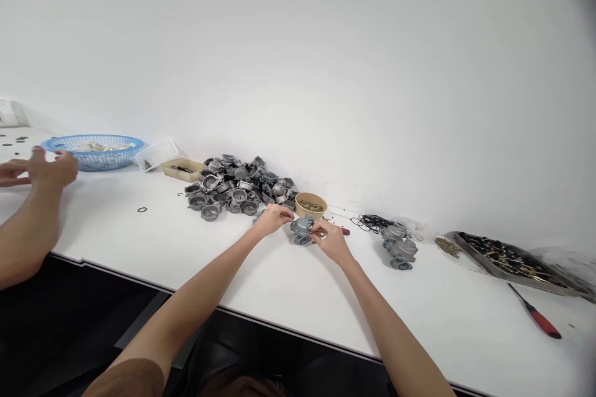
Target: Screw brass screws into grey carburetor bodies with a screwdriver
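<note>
A round grey metal housing (302, 227), with a domed top and short side ports, rests on the white table between my hands. My left hand (274, 219) is just left of it, fingertips pinched together near its upper left edge. Anything small in that pinch is too small to make out. My right hand (331, 240) has thumb and fingers closed at the housing's right edge. A red-handled tool (345, 231) lies behind my right hand, partly covered by it. Beyond the housing stands a tan bowl (311, 197) of small brass-coloured screws.
Left lies a heap of grey housings (233, 189), then a yellowish tray (179, 169) and blue basket (107, 161). A co-worker's hands (51, 169) are at far left. Right are assembled housings (401, 251), black rings (371, 222), a metal tray (516, 263) and a red-handled screwdriver (537, 316).
</note>
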Demonstrator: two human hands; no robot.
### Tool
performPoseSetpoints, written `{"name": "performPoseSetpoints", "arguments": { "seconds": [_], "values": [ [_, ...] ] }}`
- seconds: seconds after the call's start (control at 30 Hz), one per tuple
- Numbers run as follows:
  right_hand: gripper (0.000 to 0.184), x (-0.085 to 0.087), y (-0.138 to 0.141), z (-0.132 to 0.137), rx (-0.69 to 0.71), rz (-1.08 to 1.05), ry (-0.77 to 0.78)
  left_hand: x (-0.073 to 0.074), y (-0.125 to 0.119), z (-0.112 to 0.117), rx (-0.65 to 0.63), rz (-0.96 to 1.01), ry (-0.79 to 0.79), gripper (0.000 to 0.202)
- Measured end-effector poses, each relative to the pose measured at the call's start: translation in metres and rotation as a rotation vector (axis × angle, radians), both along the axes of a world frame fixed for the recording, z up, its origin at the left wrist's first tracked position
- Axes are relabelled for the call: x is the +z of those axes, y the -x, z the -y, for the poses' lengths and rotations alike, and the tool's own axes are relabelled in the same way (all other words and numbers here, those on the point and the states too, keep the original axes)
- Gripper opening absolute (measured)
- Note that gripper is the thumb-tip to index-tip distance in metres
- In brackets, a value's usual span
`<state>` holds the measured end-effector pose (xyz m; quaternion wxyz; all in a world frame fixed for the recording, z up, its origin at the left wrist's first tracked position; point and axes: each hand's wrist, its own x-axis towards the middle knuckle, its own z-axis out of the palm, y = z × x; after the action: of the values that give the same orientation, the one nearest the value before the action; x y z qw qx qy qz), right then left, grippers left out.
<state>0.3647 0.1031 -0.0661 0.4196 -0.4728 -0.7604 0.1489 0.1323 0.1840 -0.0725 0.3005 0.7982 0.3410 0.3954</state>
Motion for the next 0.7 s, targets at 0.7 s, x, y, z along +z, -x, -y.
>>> {"name": "performPoseSetpoints", "arguments": {
  "seconds": [0.7],
  "values": [
    [0.006,-0.004,-0.002,-0.002,0.024,0.014,0.009,0.011,0.011,0.005,-0.184,0.019,-0.032,0.018]
  ]
}}
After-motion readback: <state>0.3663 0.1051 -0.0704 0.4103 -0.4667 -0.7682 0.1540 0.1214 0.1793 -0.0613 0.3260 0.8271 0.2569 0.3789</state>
